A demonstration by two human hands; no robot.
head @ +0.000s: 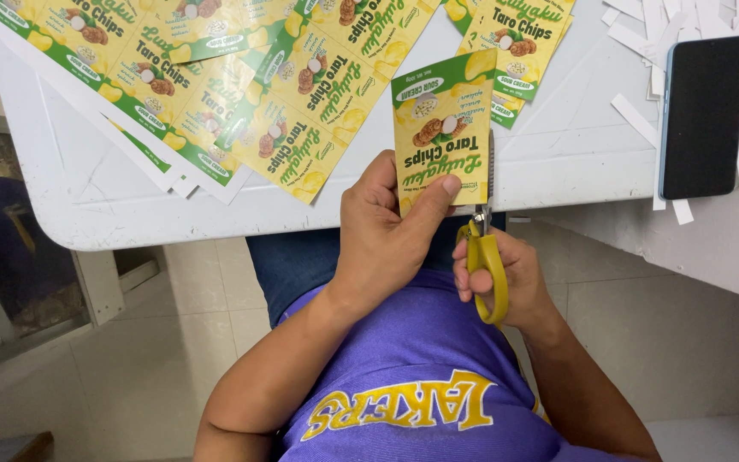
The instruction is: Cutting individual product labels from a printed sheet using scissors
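Purple cloth of the person's shirt [421, 376] fills the bottom of the view, and both forearms rise from it toward the white surface [558, 145]. Left hand [382, 235] holds a single printed label [442, 137], yellow and green with pictures of chips; its fingers are clamped on the lower part of the label, the thumb [438, 195] pressed flat on the front. Right hand [506, 278] is closed through the yellow handles of the scissors [484, 248], just beside the left thumb. Thin metal blades go up along the right edge of the label and touch it; how wide they stand I cannot tell, because they are seen edge-on.

Beyond the left fingers, sheets of uncut labels [241, 85] lie spread over the surface, overlapping each other. More labels [519, 43] lie beyond the held one. Well to the right of the scissors, a dark phone [705, 115] rests face up among white paper strips [686, 21].
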